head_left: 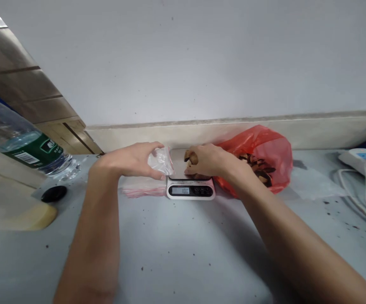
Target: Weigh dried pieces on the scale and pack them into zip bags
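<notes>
A small digital scale [190,191] stands near the wall, its display reading 10.0. Over its metal plate, my right hand [206,159] has its fingers closed around some brown, curved dried pieces [191,158]. To the left, my left hand [140,161] holds a small clear zip bag [161,161] between thumb and fingers, its red-edged mouth facing the scale. Beneath that hand lies a stack of similar bags [143,188] with pinkish edges. Right of the scale sits an open red plastic bag [278,147] with more brown pieces [259,168] inside, partly hidden by my right forearm.
A large water bottle [34,145] with a green label lies tilted at the left, near a black round object [54,194] and a pale container [12,207]. At the right are a white power strip [365,160], cables [354,198] and a clear plastic sheet [316,181]. Dark specks dot the table [170,245].
</notes>
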Available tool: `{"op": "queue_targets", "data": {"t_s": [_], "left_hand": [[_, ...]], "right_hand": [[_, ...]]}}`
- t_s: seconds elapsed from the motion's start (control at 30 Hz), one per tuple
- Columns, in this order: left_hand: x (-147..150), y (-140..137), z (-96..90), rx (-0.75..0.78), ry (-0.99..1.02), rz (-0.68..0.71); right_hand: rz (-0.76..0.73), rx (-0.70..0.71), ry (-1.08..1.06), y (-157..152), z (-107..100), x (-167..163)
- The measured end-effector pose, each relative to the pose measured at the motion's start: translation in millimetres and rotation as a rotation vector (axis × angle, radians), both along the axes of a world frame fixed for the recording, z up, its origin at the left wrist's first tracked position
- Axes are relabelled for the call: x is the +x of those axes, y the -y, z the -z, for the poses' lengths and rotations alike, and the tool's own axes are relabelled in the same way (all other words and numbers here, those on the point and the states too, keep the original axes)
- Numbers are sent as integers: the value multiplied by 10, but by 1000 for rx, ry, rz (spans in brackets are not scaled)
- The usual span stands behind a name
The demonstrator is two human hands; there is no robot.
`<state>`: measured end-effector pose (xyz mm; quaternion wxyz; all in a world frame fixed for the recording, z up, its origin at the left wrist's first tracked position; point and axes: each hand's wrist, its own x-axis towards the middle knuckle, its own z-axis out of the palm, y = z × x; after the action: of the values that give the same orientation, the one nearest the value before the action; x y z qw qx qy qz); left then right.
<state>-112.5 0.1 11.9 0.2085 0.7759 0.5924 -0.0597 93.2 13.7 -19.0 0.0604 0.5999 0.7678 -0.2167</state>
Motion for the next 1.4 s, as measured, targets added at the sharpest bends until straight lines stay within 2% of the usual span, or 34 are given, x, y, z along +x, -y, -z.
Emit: {"op": "queue_targets", "data": {"t_s": [0.17, 0.37, 0.73, 0.9, 1.07, 1.2, 1.3, 1.4], "left_hand": [[43, -2, 3, -11, -18, -7], [40, -32, 64, -12, -23, 24], [17, -92, 160, -89, 64, 50], [50, -99, 169, -105, 62, 36], [94, -78, 146, -37, 88, 56], [148, -61, 129, -53, 165, 118], [172, -52, 123, -79, 254, 159], [161, -47, 118, -43, 302, 126]], "right_hand": [[22, -15, 2, 14, -35, -4], [-24, -21, -53, 7, -40, 14], [49, -42, -367, -103, -1, 187], [-76, 30, -520, -169, -55, 360], [-239, 7, -523, -132, -173, 462], [-321, -21, -576, -37, -243, 418], [-285, 39, -622, 14, -248, 337], [-200, 176, -731, 28, -219, 261]]}}
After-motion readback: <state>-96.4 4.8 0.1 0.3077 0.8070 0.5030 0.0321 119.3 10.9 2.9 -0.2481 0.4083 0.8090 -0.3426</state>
